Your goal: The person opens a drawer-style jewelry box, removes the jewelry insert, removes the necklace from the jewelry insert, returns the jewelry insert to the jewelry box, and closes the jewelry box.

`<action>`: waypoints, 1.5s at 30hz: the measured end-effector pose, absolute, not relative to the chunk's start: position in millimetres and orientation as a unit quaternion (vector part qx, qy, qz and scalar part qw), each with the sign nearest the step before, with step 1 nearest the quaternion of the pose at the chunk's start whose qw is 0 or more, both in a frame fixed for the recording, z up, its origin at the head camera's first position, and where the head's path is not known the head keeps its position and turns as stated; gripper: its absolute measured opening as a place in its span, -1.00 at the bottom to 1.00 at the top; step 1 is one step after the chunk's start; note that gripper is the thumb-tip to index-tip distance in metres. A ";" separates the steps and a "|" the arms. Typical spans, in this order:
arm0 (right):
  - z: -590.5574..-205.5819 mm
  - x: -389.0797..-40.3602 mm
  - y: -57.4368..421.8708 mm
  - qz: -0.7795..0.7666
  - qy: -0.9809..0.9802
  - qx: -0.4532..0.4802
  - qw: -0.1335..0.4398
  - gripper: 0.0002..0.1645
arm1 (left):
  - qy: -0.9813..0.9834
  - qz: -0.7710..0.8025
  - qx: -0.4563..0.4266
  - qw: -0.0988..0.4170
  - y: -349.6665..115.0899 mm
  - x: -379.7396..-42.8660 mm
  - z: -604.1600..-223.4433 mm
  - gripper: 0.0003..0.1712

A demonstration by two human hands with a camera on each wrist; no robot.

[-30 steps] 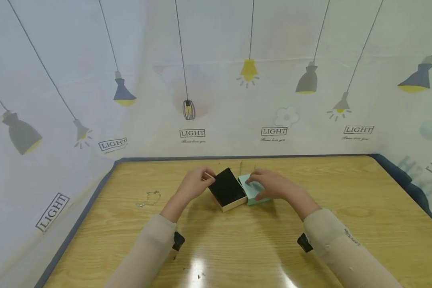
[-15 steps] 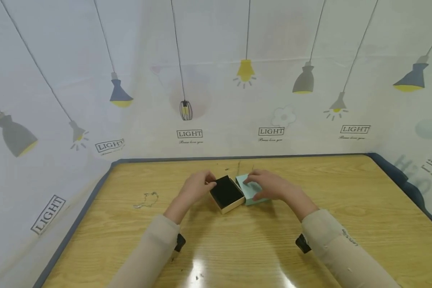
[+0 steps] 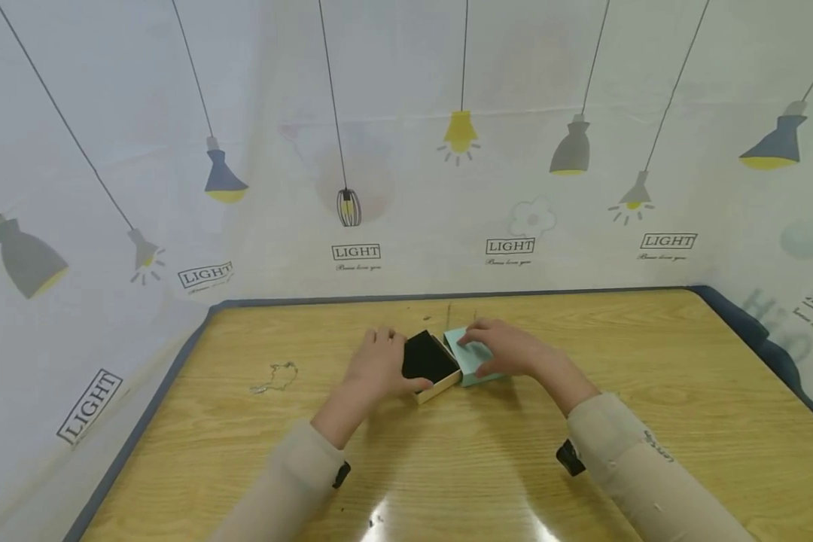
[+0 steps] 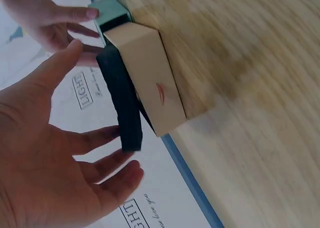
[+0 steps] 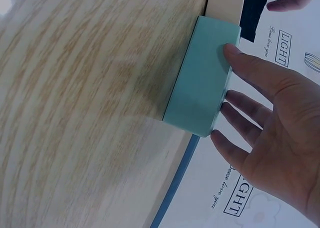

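A cream drawer-style box (image 4: 147, 73) lies on the table, partly out of its teal sleeve (image 5: 202, 78). A black pad (image 4: 120, 95) stands proud of the box's open top, tilted in the left wrist view. My left hand (image 3: 374, 367) spreads over the left side of the pad, thumb toward the near edge of the box and fingers toward the far edge, their tips right at the pad. With my right hand (image 3: 511, 348) I hold the teal sleeve, thumb on its near side and fingertips along its top and far edge.
A thin silver chain (image 3: 260, 389) lies on the wooden table (image 3: 461, 459) to the left. Behind and at both sides hangs a white cloth (image 3: 420, 173) printed with lamps. Small dark specks (image 3: 374, 521) show near the front.
My left hand has moved from the pad's left corner toward me and spread, its thumb now at the near edge. The pad's raised far corner sits lower than before. My right hand stays on the sleeve.
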State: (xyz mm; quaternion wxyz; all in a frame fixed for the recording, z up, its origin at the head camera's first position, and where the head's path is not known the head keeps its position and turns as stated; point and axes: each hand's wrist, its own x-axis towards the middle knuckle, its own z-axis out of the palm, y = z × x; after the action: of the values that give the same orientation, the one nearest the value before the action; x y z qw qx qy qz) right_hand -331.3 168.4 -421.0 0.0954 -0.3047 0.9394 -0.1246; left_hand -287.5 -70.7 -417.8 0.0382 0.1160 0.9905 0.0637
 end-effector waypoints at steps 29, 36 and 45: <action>-423.9 -332.6 172.1 -0.131 0.941 -0.295 0.102 -0.36 | 0.985 0.009 0.163 0.059 -53.4 -280.2 -428.6 -0.23; -426.5 -333.2 172.0 -0.136 0.940 -0.298 0.096 -0.36 | 0.984 0.033 0.170 0.036 -55.3 -273.7 -420.9 -0.44; -425.8 -333.1 171.8 -0.142 0.940 -0.294 0.101 -0.35 | 0.983 0.033 0.176 0.048 -55.6 -271.9 -417.8 -0.65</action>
State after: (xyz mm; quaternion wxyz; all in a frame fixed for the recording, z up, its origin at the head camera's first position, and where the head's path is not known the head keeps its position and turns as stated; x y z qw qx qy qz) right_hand -333.1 171.8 -425.8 0.1011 -0.2943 0.9396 -0.1424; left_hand -271.9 -55.6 -417.8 0.0476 0.1762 0.9826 0.0333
